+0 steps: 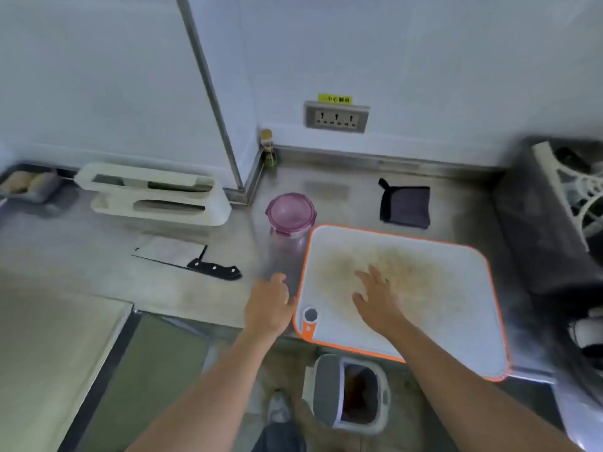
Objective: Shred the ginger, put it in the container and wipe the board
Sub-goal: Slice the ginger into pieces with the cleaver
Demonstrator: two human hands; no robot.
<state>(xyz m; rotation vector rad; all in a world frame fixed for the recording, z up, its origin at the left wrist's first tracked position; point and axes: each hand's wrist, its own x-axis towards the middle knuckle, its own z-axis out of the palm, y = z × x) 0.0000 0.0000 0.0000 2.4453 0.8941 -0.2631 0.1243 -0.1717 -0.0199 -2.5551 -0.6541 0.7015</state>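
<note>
A white cutting board with an orange rim lies on the steel counter, its middle stained yellowish-brown. My right hand lies flat on the board with fingers spread. My left hand hovers at the board's left edge, fingers loosely curled, holding nothing. A clear container with a purple lid stands just beyond the left hand, beside the board's far left corner. A dark folded cloth lies behind the board. A cleaver with a black handle rests to the left. No ginger shows.
A white knife rack stands at the back left, a small bottle in the corner, a wall socket above. A dish rack sits at the right. An open bin stands on the floor below the counter edge.
</note>
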